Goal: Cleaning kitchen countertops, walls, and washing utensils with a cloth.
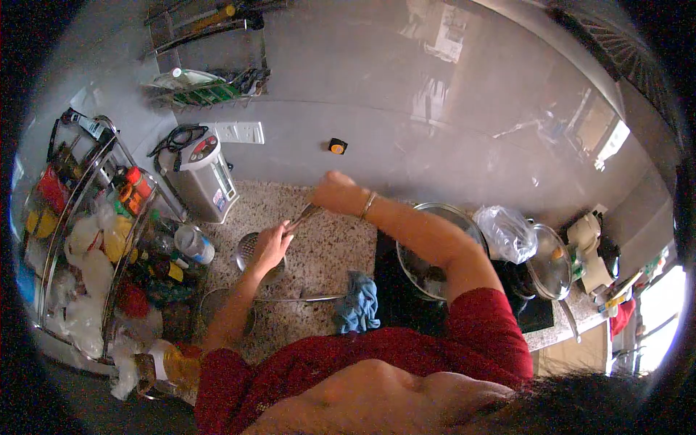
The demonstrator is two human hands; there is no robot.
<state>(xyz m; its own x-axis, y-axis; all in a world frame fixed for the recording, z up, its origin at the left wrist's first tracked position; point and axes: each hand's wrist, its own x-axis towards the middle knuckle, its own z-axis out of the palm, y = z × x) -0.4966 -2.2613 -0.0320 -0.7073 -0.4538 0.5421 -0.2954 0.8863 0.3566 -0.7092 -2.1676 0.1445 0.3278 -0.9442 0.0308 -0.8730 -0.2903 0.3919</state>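
My left hand grips the metal handle of a perforated skimmer, low over the speckled stone countertop. The handle slants up to my right hand, which is closed at its upper end and slightly blurred. My right palm and fingertips are hidden from view. Closer to my body lies a round-rimmed utensil with a long thin metal handle; my left forearm covers part of it. A crumpled blue cloth is at that handle's right end.
A thermo pot stands at the back left, beside a metal rack crowded with bags and bottles. On the right, a glass-lidded pan sits on the black cooktop, near a plastic bag and another glass-lidded pan.
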